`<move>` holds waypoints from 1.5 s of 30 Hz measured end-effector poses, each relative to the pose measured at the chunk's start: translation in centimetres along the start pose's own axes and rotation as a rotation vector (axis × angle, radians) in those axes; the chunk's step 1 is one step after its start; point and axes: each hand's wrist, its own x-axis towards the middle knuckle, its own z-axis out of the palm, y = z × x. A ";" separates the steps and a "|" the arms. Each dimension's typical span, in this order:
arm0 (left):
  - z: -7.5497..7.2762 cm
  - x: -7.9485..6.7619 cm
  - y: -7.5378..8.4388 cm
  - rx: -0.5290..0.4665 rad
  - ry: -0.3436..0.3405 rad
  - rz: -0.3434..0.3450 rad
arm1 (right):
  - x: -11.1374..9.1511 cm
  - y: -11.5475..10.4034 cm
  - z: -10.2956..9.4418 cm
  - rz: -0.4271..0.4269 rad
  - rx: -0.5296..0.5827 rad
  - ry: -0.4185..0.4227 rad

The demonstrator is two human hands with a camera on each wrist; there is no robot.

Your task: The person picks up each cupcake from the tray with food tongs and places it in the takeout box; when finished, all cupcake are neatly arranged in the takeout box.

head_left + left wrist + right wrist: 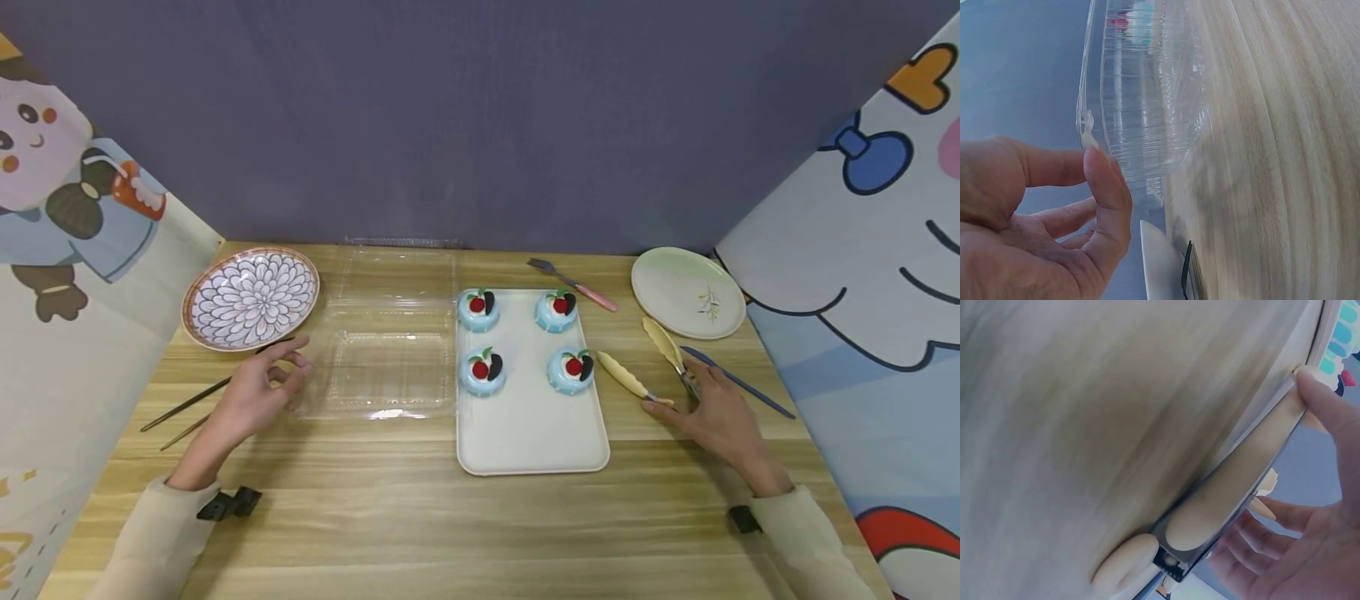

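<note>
At the left, my left hand [262,387] hovers by the left side of a clear plastic container [393,371]. Its fingers are loosely bent, with fingertips right at the container's rim [1107,81] in the left wrist view. My right hand [720,417] holds a pair of tongs [624,372] with cream-coloured tips, thumb along one arm and fingers by the other. The tongs are spread in a V; the right wrist view shows a cream handle [1241,462]. Between the hands, several light blue cupcakes [482,382] with red and dark toppings stand on a white tray [532,433].
A flower-patterned plate [251,298] stands at the back left, two thin dark utensils [183,406] beside it. Behind the tray lies a pink-handled fork [592,296]. A pale green plate [686,292] and a long blue utensil [750,387] are at the right. Walls border the table.
</note>
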 end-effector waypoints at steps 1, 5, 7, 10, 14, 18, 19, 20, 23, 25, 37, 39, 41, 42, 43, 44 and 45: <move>0.0 0.0 0.0 -0.005 -0.002 -0.004 | 0.0 0.0 0.0 0.001 -0.001 -0.001; 0.0 0.0 0.2 -0.024 -0.013 -0.014 | -0.1 0.0 -0.1 0.011 -0.001 -0.014; -0.1 -0.1 0.3 -0.031 -0.017 -0.018 | -0.1 -0.1 -0.1 0.017 0.002 -0.020; -0.1 -0.1 0.3 -0.033 -0.019 -0.022 | -0.2 -0.1 -0.1 0.024 0.004 -0.019; -0.1 -0.1 0.3 -0.029 -0.018 -0.025 | -0.5 -0.2 -0.2 0.028 0.003 -0.004; 0.0 0.0 0.2 -0.027 -0.016 -0.024 | -0.9 -0.3 -0.5 0.024 0.026 0.029; 0.0 0.0 0.1 -0.028 -0.017 -0.024 | -1.0 -0.4 -0.6 0.023 0.033 0.040; 0.0 0.0 0.1 -0.030 -0.017 -0.025 | -1.1 -0.4 -0.8 0.016 0.041 0.056; 0.0 -0.1 0.2 -0.034 -0.017 -0.027 | -1.4 -0.7 -1.4 -0.017 0.049 0.106; 0.0 -0.1 0.3 -0.034 -0.017 -0.025 | -1.6 -1.0 -1.9 -0.047 0.055 0.137; -0.1 -0.1 0.2 -0.028 -0.001 -0.004 | -2.1 -3.8 -4.6 -0.202 0.059 0.091; -0.1 -0.1 0.2 -0.029 -0.002 -0.007 | -2.1 -4.2 -4.7 -0.223 0.029 0.045; -0.1 -0.1 0.2 -0.032 -0.003 -0.013 | -1.9 -4.7 -4.6 -0.236 0.002 0.016; -0.1 -0.1 0.2 -0.035 -0.003 -0.015 | -1.9 -4.8 -4.4 -0.244 -0.008 0.007; -0.1 -0.1 0.3 -0.038 -0.005 -0.018 | -1.8 -5.0 -4.3 -0.252 -0.021 0.003; -0.1 -0.1 0.3 -0.041 -0.006 -0.021 | -1.8 -5.1 -4.1 -0.261 -0.025 -0.001; -0.1 -0.1 0.3 -0.044 -0.006 -0.021 | -1.7 -5.2 -3.9 -0.272 -0.029 0.003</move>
